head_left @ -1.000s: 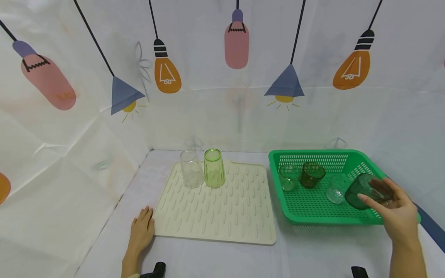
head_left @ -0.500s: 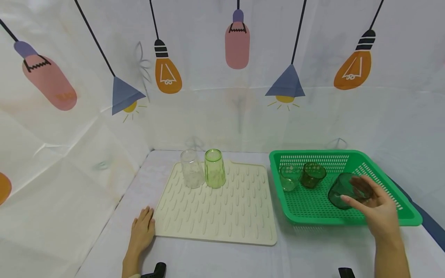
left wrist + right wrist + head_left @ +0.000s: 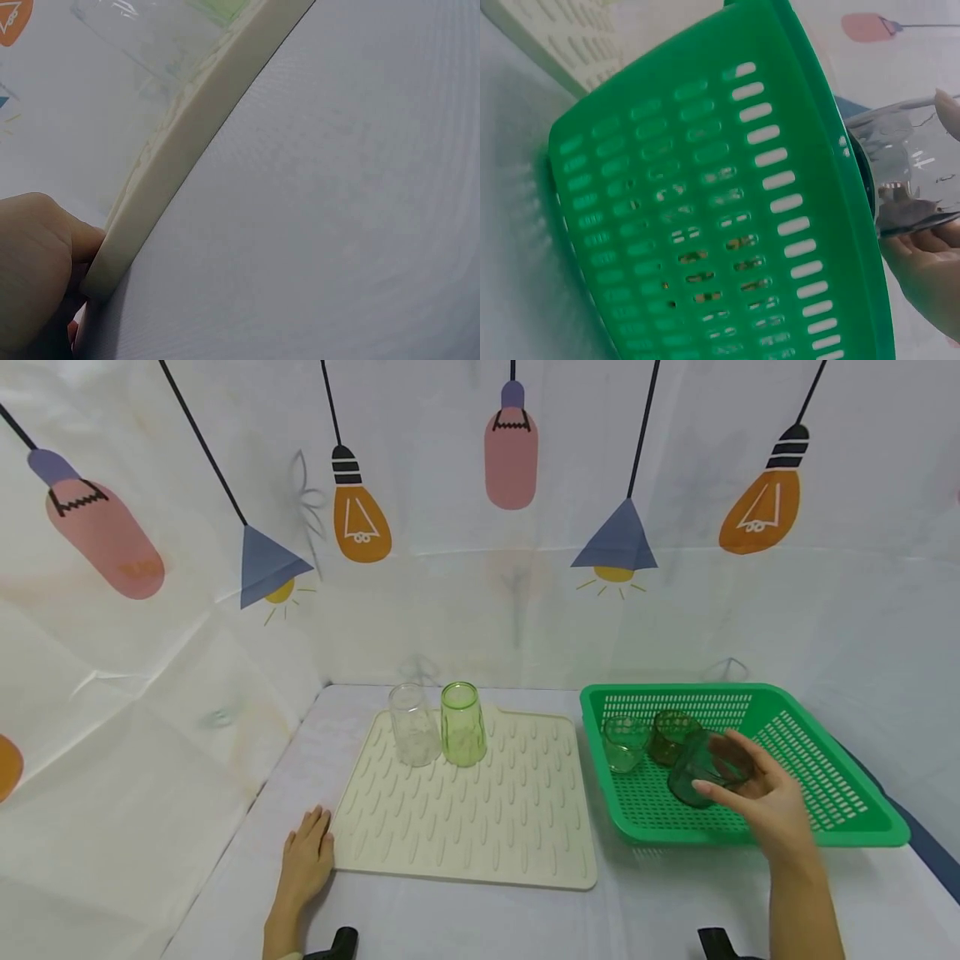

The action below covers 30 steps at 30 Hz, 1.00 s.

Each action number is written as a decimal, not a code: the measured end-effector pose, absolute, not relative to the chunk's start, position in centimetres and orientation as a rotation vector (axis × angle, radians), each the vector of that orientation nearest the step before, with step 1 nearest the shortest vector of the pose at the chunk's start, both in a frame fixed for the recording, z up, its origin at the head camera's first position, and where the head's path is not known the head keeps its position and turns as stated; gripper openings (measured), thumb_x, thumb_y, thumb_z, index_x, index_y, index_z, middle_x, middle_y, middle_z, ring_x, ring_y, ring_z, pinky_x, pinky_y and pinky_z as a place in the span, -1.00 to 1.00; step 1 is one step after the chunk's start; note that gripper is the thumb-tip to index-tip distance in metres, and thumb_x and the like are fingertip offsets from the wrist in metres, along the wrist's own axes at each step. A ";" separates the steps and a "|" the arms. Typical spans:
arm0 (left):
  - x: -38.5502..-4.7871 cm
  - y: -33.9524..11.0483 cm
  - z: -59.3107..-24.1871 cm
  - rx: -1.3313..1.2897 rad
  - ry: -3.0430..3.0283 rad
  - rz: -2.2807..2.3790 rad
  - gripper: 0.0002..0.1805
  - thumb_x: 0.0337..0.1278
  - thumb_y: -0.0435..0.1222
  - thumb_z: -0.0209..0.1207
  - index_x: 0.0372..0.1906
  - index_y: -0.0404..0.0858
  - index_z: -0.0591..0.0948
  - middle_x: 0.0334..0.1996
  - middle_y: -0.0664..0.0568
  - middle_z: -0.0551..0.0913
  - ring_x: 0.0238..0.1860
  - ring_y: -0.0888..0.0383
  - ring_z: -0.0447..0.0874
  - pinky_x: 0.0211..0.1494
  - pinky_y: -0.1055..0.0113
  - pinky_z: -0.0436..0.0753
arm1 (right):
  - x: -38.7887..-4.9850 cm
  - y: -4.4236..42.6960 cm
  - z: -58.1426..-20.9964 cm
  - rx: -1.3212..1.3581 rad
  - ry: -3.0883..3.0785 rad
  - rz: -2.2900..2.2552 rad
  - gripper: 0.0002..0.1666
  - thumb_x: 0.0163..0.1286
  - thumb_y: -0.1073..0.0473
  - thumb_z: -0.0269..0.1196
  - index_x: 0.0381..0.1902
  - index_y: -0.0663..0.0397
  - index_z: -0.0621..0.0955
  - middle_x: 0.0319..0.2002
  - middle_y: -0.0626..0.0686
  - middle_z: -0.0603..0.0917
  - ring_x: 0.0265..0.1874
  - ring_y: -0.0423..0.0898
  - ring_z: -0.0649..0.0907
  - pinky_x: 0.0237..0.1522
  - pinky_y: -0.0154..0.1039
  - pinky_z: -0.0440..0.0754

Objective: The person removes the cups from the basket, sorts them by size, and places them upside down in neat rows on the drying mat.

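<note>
My right hand point(image 3: 776, 806) grips a dark green-tinted glass tumbler point(image 3: 697, 774), tilted over the green basket point(image 3: 757, 838). In the right wrist view, this glass point(image 3: 911, 169) shows beyond the basket's rim, fingers and thumb around its sides. Beside it in the basket are a brownish-green tumbler point(image 3: 670, 732), partly covered by the held glass, and a pale clear tumbler point(image 3: 624, 745). Down on the table, my left hand point(image 3: 306, 856) lies flat with fingers extended against the cream drying mat's point(image 3: 480, 835) left edge. Its thumb point(image 3: 86, 241) touches that edge in the left wrist view.
Two tall glasses stand at the back left of the mat: a clear one point(image 3: 412, 727) and a light green one point(image 3: 462, 727). A white cloth point(image 3: 420, 918) covers the table. Behind rises a white curtain point(image 3: 450, 610) printed with lamps.
My right hand has moved left across the basket with the dark tumbler. A small clear tumbler seen in the basket one second ago is no longer visible. The left hand stays put.
</note>
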State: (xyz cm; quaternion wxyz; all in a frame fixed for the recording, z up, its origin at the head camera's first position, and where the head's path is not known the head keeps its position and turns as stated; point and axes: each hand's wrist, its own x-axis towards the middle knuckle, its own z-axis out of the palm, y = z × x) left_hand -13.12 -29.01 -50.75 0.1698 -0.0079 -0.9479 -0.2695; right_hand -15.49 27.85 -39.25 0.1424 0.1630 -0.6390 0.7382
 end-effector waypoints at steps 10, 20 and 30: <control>-13.0 -28.9 -50.6 -0.044 -2.660 -0.732 -0.61 0.19 -0.51 -0.06 0.08 -0.69 0.41 0.14 -0.56 0.35 0.18 -0.49 0.23 0.15 -0.33 0.12 | -16.6 26.2 -39.1 0.657 -1.854 2.098 -0.10 -0.01 0.80 0.11 0.35 0.43 0.19 0.13 0.04 0.52 0.12 -0.20 0.51 0.08 -0.47 0.49; -13.1 -29.0 -50.7 -0.040 -2.658 -0.741 -0.60 0.19 -0.51 -0.07 0.08 -0.69 0.40 0.14 -0.57 0.34 0.19 -0.50 0.22 0.16 -0.34 0.11 | -17.5 24.1 -39.0 0.734 -1.876 2.072 -0.10 -0.03 0.78 0.17 0.32 0.44 0.22 0.13 0.06 0.53 0.12 -0.16 0.52 0.07 -0.44 0.50; -13.2 -29.0 -51.0 -0.033 -2.674 -0.744 -0.60 0.22 -0.49 -0.08 0.09 -0.68 0.40 0.15 -0.56 0.34 0.20 -0.48 0.21 0.17 -0.34 0.10 | -18.1 22.3 -39.0 0.816 -1.890 2.081 -0.10 -0.01 0.74 0.19 0.33 0.34 0.26 0.15 0.05 0.53 0.13 -0.17 0.52 0.11 -0.43 0.47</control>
